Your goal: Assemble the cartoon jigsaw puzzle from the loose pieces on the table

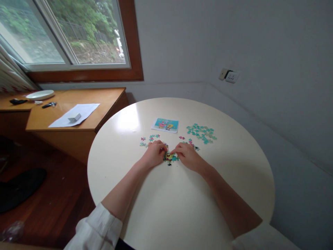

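Room (head view): pale walls; window at 11 o'clock from the joined puzzle, wall socket at 1 o'clock
Desk: wooden desk at 10 o'clock, bearing a paper sheet with a small white block on it
Puzzle: part-joined, lying flat on the round white table, between the two hands
Left hand: at 9 o'clock, by the puzzle's edge; thumb and fingertips close together; cannot tell whether they grip a piece
Right hand: at 3 o'clock; index finger stretched to the puzzle, others curled; cannot tell whether anything is held
Picture card: flat at 12 o'clock; pink and yellow figures on blue
Loose pieces: mixed-colour pieces at 10 o'clock; spread teal pieces at 2 o'clock
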The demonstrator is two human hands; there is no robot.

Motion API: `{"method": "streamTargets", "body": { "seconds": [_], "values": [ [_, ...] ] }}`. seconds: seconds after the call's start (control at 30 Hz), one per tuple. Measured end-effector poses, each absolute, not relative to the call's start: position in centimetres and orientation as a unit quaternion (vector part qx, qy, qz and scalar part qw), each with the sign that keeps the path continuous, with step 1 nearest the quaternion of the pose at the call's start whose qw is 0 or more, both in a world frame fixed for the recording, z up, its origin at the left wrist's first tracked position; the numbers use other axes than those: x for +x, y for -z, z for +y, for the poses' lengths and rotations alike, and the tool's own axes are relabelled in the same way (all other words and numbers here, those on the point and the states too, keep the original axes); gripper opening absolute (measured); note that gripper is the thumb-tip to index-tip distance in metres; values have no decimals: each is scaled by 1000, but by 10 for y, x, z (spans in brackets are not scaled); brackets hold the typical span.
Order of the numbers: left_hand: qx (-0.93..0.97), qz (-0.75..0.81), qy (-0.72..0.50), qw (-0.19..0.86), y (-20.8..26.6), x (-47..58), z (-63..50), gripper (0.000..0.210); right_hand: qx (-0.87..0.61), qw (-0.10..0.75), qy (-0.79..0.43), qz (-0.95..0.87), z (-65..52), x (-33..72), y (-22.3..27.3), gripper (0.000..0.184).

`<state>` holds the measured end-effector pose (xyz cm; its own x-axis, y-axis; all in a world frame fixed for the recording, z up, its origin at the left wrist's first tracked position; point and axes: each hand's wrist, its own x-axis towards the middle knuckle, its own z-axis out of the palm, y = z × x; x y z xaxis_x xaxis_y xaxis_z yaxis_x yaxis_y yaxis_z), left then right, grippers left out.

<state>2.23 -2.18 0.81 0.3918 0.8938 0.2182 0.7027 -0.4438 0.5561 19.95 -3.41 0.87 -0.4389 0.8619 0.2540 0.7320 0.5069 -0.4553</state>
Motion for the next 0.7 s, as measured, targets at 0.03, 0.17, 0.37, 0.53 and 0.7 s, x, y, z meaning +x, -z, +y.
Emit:
{"method": "streamTargets", "body": {
  "seconds": [0.03,0.17,0.37,0.53,0.7],
  "values": [
    [812,491,-250,190,-8,22,-22,25,-474,232,-140,-838,-34,200,-8,35],
    [813,492,-251,187,-8,22,-21,26,-461,248,-141,-840,-34,199,-7,37],
    [812,492,-252,186,-9,22,-21,26,-462,249,-140,-840,-35,198,-9,37],
    [810,496,-248,190,-12,23,-23,26,-472,236,-140,-838,-36,198,-9,38],
    [802,503,-259,190,-16,22,-24,29,-445,257,-143,-846,-36,198,-7,37]
  ]
}}
